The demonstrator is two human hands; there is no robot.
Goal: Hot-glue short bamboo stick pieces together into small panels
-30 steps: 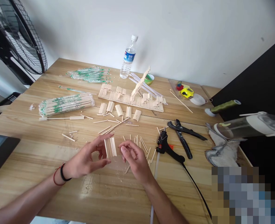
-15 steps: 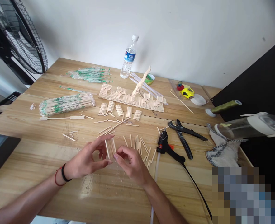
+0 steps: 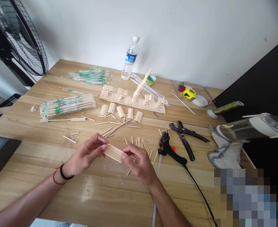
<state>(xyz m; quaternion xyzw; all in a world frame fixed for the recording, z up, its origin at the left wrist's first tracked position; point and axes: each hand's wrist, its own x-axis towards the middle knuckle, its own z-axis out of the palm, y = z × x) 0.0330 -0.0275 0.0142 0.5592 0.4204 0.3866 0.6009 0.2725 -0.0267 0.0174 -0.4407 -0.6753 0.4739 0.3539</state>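
Observation:
Between my hands, above the near part of the table, is a flat panel of short wooden sticks (image 3: 113, 152) lying side by side. My left hand (image 3: 88, 154) pinches its left end, thumb on top. The right end is held between thumb and fingers of my right hand (image 3: 137, 162). Loose cut sticks (image 3: 145, 146) lie just beyond my right hand, partly hidden by it. Farther off, several small stick panels (image 3: 120, 111) sit in a row before a long stick-built model (image 3: 120, 97) with a slanting piece rising from it.
A black glue gun (image 3: 166, 146) with its cord lies to the right, beside black cutters (image 3: 184, 135). Bagged sticks (image 3: 68, 105) lie at left. A water bottle (image 3: 130, 60) stands by the wall. A yellow tape measure (image 3: 189, 94) and a clear jug (image 3: 242, 129) are at right.
The stick panel has turned from roughly upright to lying nearly flat, its sticks now running left to right. My left hand has shifted from its edge to a thumb-on-top pinch at the left end.

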